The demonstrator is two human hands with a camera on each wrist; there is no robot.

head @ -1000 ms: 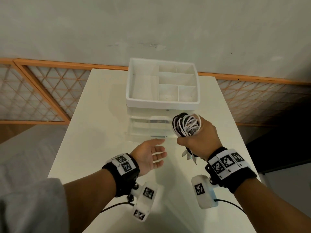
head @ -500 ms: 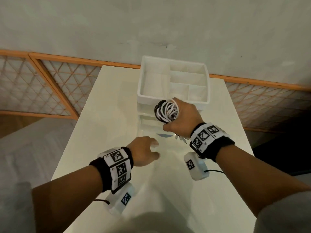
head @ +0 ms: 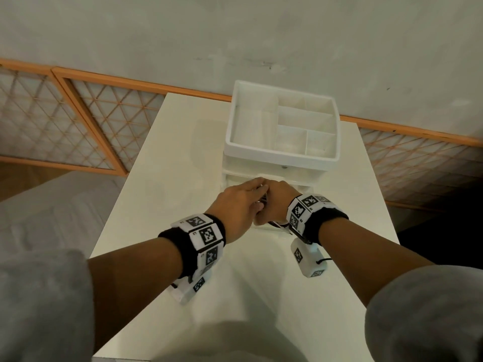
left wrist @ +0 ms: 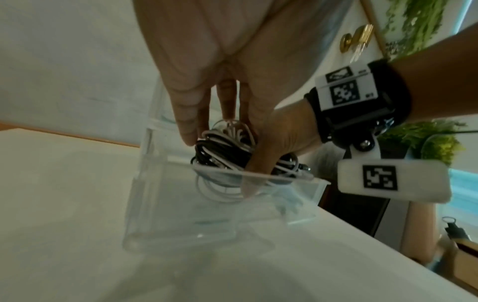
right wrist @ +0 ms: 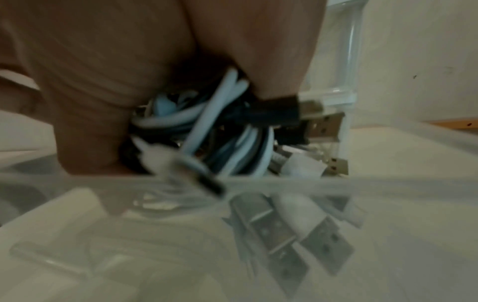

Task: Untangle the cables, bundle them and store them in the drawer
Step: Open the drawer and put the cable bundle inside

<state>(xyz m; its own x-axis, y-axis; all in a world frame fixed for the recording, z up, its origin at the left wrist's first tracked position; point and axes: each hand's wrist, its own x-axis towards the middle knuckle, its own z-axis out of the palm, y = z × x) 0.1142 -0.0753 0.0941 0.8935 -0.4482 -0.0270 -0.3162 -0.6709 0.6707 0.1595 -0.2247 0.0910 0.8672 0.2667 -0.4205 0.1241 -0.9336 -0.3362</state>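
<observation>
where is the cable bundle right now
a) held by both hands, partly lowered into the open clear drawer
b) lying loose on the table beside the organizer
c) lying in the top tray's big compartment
a: the black and white cable bundle sits between the fingers of the left hand and right hand, dipping below the clear drawer rim.

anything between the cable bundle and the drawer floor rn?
Nothing solid that I can see. In the left wrist view the cable bundle, gripped by the right hand, dips past the rim of the clear drawer; whether its lowest loops touch the floor is unclear.
</observation>
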